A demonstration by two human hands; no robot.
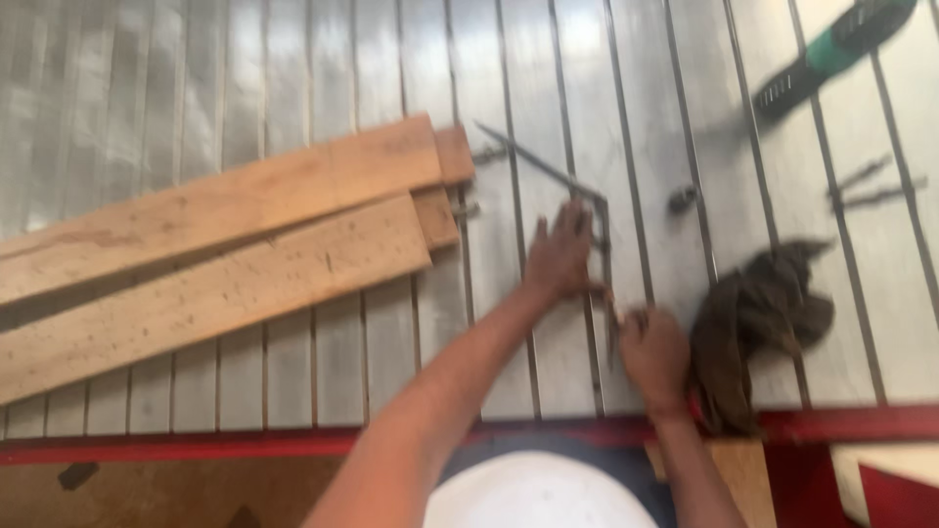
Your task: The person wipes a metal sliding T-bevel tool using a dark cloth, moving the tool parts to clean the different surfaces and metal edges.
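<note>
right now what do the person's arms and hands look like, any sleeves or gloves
Both arms are bare from the bottom edge of the picture to the fingers: no sleeves show. The left hand and right hand wear no gloves. No watch or ring can be made out, though the picture is blurred. A thin reddish line at the right wrist may be a band; it is unclear.

Your left hand (559, 256) lies flat on a thin metal rod (548, 168). Your right hand (653, 354) grips its lower end beside a brown rag (758, 318).

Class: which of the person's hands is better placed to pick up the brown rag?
Probably the right hand: it lies right beside the brown rag, while the left hand rests farther off on the bent metal rod.
</note>
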